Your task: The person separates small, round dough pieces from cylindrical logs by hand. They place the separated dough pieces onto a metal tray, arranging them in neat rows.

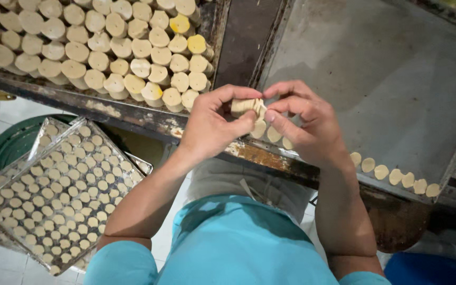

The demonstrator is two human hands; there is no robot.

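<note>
Turquoise short-sleeved shirt [238, 248]: worn by the person, lowest in view, both bare forearms reaching forward from it.

Left hand [209, 126]: fingers curled, thumb and fingertips closed on one end of a short stack of pale beige dough discs [247, 105].

Right hand [307, 124]: fingers bent, pinching the other end of the same stack, thumb pressed against the discs; neither hand is released.

Stack of discs: held between both hands just above the near edge of a large grey metal baking tray [397, 79]. Judged light, soft and easily dented or broken; best taken by the rims with gentle pressure from both ends, so the slices do not slip apart.

Row of single pale dough discs [394, 175]: laid flat along the near edge of the grey tray, running from beneath the hands toward the right corner; rest of that tray bare.

Rusted dark metal worktop rail [133, 113]: carries the tray's near edge.

Pile of pale dough logs [96, 47]: stacked ends outward, upper left, beyond the rail.

Filled rectangular metal tray of small dough discs [54, 195]: lower left, tilted, resting on at least 1 similar tray, discs in close rows.

Dark green round basin [6, 142]: partly hidden behind those trays, on white floor tiles.
</note>
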